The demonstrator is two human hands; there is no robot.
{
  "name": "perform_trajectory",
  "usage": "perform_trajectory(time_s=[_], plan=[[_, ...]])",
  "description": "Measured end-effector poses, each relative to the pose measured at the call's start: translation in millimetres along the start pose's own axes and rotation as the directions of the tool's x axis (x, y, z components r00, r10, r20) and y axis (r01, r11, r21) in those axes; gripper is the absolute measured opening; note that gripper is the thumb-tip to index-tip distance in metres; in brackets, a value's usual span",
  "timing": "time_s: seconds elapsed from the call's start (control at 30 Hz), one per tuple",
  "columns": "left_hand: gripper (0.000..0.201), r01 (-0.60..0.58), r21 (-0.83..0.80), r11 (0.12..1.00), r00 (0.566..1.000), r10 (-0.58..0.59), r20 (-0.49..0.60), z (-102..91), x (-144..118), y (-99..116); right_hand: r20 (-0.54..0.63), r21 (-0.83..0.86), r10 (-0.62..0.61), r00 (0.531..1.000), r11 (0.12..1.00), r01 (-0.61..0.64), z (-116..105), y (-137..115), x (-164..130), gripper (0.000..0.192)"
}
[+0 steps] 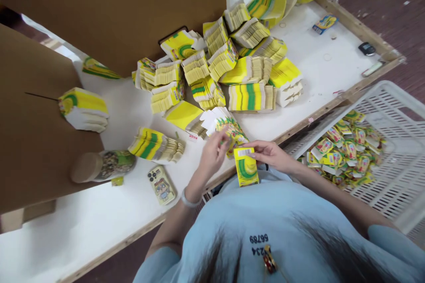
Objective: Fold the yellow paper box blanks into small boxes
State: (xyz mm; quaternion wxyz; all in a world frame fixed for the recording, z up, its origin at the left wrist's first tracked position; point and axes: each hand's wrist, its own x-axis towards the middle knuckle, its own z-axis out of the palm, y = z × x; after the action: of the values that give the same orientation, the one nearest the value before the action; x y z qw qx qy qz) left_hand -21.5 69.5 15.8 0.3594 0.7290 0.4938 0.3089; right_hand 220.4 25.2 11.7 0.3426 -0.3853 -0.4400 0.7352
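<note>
My right hand (269, 154) grips a small yellow carton (246, 169) with a green curved band and a white barcode patch, in front of my blue shirt. Its fingers press on the carton's upper edge. To the left, my left hand (212, 152) is raised with loosely bent fingers apart; nothing shows in it. It is beside a fanned stack of printed flat cartons (231, 128) at the table's front edge. Whether its fingertips touch that stack I cannot tell. Behind both hands, several bundles of folded yellow cartons (250, 97) lie on the white table (312, 75).
A white plastic basket (395, 141) on the right holds many small filled-looking cartons (345, 146). On the left lie a phone (162, 185), a jar (104, 166) and another carton bundle (156, 145). Large brown cardboard (116, 13) stands at the back. A blue box (324, 24) lies far right.
</note>
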Motion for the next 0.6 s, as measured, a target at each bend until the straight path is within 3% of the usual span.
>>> perform_trajectory(time_s=[0.03,0.1,0.17,0.2,0.23,0.27,0.3,0.33,0.37,0.43,0.5,0.6], plan=[[0.047,-0.013,0.113,0.993,0.991,0.028,-0.134,-5.3,11,-9,-0.087,-0.048,0.003,0.996,0.999,-0.007,-11,-3,-9,0.049],[0.063,0.101,0.297,0.949,0.941,0.006,-0.339,-15.6,35,-27,-0.284,-0.222,-0.010,0.959,0.973,-0.056,-48,-14,-38,0.052],[0.072,0.231,0.341,0.911,0.934,-0.110,-0.339,-23.7,54,-42,-0.501,-0.495,-0.054,0.864,0.837,-0.234,-96,-28,-77,0.054],[0.066,0.273,0.334,0.902,0.940,-0.176,-0.293,-26.6,62,-47,-0.601,-0.611,-0.061,0.797,0.678,-0.409,-118,-34,-96,0.052],[0.054,0.299,0.326,0.897,0.944,-0.227,-0.241,-29.0,67,-50,-0.699,-0.658,-0.077,0.711,0.458,-0.598,-137,-39,-113,0.056],[0.039,0.311,0.325,0.893,0.945,-0.253,-0.206,-31.1,71,-51,-0.753,-0.654,-0.132,0.645,0.267,-0.708,-149,-43,-124,0.063],[0.027,0.305,0.333,0.892,0.948,-0.251,-0.196,-33.2,73,-51,-0.773,-0.628,-0.212,0.598,0.117,-0.770,-155,-46,-129,0.068],[0.023,0.281,0.352,0.893,0.954,-0.218,-0.208,-35.4,74,-48,-0.755,-0.619,-0.305,0.580,0.042,-0.784,-154,-47,-127,0.071],[0.027,0.236,0.375,0.896,0.961,-0.158,-0.229,-37.6,74,-45,-0.702,-0.653,-0.402,0.588,0.036,-0.756,-146,-46,-118,0.070],[0.032,0.112,0.401,0.909,0.964,-0.002,-0.264,-41.6,72,-35,-0.531,-0.810,-0.583,0.615,0.136,-0.570,-115,-41,-80,0.061],[0.034,-0.017,0.390,0.920,0.950,0.137,-0.282,-43.4,66,-22,-0.328,-0.945,-0.713,0.620,0.242,-0.222,-73,-34,-29,0.055],[0.039,-0.122,0.278,0.953,0.936,0.203,-0.286,-41.1,53,3,-0.083,-0.953,-0.818,0.569,0.233,0.195,-14,-23,43,0.057]])
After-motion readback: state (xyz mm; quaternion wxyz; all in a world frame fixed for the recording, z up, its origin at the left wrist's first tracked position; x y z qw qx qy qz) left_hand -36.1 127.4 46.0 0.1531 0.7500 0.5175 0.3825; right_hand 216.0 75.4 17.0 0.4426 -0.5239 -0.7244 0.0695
